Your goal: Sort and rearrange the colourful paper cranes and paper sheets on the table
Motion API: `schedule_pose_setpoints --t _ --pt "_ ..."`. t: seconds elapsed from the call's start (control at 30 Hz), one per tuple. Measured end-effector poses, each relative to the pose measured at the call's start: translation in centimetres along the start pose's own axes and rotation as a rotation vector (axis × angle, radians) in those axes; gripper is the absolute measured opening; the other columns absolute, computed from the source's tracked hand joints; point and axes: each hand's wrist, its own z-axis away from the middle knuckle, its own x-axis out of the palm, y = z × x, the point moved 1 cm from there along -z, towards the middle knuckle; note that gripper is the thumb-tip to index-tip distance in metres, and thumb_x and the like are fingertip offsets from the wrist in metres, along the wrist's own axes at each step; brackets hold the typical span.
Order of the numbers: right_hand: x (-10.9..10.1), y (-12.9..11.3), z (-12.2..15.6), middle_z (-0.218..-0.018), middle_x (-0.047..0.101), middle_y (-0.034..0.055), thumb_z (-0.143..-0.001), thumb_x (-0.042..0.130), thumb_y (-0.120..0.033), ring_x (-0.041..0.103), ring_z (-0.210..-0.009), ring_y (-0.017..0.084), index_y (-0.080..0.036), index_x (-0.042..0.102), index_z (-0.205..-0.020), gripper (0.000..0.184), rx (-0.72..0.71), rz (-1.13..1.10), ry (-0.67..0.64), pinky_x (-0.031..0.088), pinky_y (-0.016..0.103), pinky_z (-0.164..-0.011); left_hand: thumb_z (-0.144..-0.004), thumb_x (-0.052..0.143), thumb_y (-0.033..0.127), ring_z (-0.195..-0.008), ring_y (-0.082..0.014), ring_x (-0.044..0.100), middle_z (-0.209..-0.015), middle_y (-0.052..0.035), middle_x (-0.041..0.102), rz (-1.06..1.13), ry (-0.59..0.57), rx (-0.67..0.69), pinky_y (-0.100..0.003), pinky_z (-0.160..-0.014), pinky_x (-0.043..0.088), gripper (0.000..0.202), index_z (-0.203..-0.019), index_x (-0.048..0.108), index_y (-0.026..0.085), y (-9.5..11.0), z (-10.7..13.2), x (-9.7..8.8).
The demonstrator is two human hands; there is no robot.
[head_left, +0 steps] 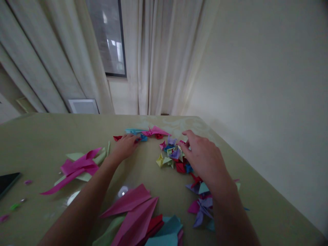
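My left hand (126, 146) lies palm down at the far side of the table, its fingers over small folded blue paper (144, 138) and a red piece (117, 138). What lies under the palm is hidden. My right hand (203, 152) is above the right edge of a heap of small origami pieces (174, 153), in purple, yellow, red, blue and pale green. Its thumb and index finger are apart, close to a pink bit of paper. A pink folded paper (160, 131) and a light blue one (134, 131) lie beyond my left hand.
Large pink folded papers (135, 213) and a turquoise one (166, 232) lie nearest me. Magenta and pale green papers (80, 166) are at left, near a dark phone-like device (9, 182). Purple origami (203, 208) sits beneath my right forearm. A wall borders the table (143, 171) at right.
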Motion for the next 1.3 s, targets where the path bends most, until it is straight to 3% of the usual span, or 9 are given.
schedule_pose_setpoints --t 0.13,0.33,0.47,0.6,0.7,0.87,1.0,1.13,1.3 --pt "-0.2 -0.3 0.2 -0.103 0.08 0.0077 -0.107 0.056 -0.04 0.076 -0.096 0.028 -0.025 0.062 -0.131 0.029 -0.046 -0.033 -0.013 0.05 0.033 -0.073 -0.094 0.058 0.023 -0.121 -0.0329 0.065 -0.131 -0.0144 0.066 -0.059 -0.007 -0.025 -0.045 -0.106 0.049 0.035 -0.126 0.07 0.025 -0.1 0.2 1.0" --pt "-0.3 -0.7 0.5 -0.107 0.08 0.0076 -0.106 0.058 -0.037 0.076 -0.096 0.028 -0.026 0.063 -0.127 0.025 -0.093 -0.047 -0.038 0.05 0.033 -0.074 -0.086 0.053 0.008 -0.108 -0.0284 0.069 -0.118 -0.0126 0.068 0.076 -0.053 0.048 -0.04 -0.098 0.052 0.029 -0.1 0.075 0.021 0.2 -0.1 0.1" --pt "0.4 -1.3 0.6 -0.106 0.079 0.0091 -0.107 0.056 -0.037 0.076 -0.093 0.028 -0.025 0.064 -0.125 0.024 -0.175 -0.027 -0.078 0.051 0.033 -0.072 -0.083 0.058 0.011 -0.101 -0.026 0.07 -0.103 -0.0075 0.075 0.17 -0.092 0.126 -0.036 -0.092 0.055 0.022 -0.093 0.075 0.022 1.6 0.1 -1.9" --pt "1.6 -2.3 0.6 -0.107 0.079 0.0107 -0.104 0.06 -0.034 0.077 -0.095 0.029 -0.021 0.065 -0.121 0.022 -0.287 -0.03 -0.107 0.053 0.034 -0.074 -0.088 0.065 0.029 -0.084 -0.0219 0.074 -0.102 -0.0061 0.076 0.611 -0.128 0.208 -0.032 -0.072 0.057 0.032 -0.119 0.067 0.021 4.1 1.2 -5.1" --pt "2.2 -3.0 0.5 -0.107 0.079 0.0099 -0.105 0.057 -0.032 0.077 -0.093 0.029 -0.021 0.065 -0.122 0.021 -0.327 -0.058 -0.095 0.053 0.033 -0.072 -0.09 0.069 0.036 -0.077 -0.0207 0.074 -0.088 -0.0048 0.077 0.865 -0.204 0.26 -0.028 -0.063 0.053 0.036 -0.121 0.062 0.019 6.0 2.3 -7.3" --pt "1.8 -3.1 0.4 -0.098 0.079 0.007 -0.109 0.046 -0.026 0.077 -0.088 0.025 -0.024 0.066 -0.114 0.02 -0.333 -0.073 -0.073 0.051 0.031 -0.072 -0.092 0.073 0.04 -0.089 -0.021 0.075 -0.099 -0.0093 0.079 1.041 -0.205 0.399 -0.03 -0.073 0.057 0.032 -0.112 0.066 0.017 7.1 2.6 -8.7" --pt "1.2 -2.0 0.1 -0.097 0.078 0.0095 -0.108 0.049 -0.028 0.077 -0.088 0.027 -0.022 0.067 -0.11 0.019 -0.211 0.015 -0.045 0.05 0.031 -0.069 -0.094 0.068 0.047 -0.106 -0.0274 0.072 -0.116 -0.0127 0.076 0.663 -0.036 0.251 -0.04 -0.091 0.058 0.036 -0.114 0.071 0.018 4.9 1.6 -6.8" --pt "1.1 -0.3 -0.4 -0.099 0.078 0.0117 -0.108 0.051 -0.034 0.077 -0.09 0.029 -0.022 0.068 -0.113 0.022 -0.049 0.07 -0.003 0.05 0.032 -0.067 -0.088 0.072 0.03 -0.12 -0.0346 0.067 -0.127 -0.0167 0.073 0.111 -0.106 0.054 -0.047 -0.107 0.05 0.033 -0.118 0.074 0.018 1.7 1.0 -3.3" --pt "0.6 0.3 -0.6 -0.104 0.078 0.0099 -0.108 0.053 -0.036 0.076 -0.092 0.028 -0.023 0.069 -0.115 0.022 -0.024 0.025 -0.031 0.048 0.031 -0.07 -0.084 0.063 0.009 -0.105 -0.0282 0.074 -0.109 -0.0112 0.08 0.083 -0.2 0.012 -0.038 -0.094 0.054 0.023 -0.1 0.076 0.019 0.5 0.5 -1.2"
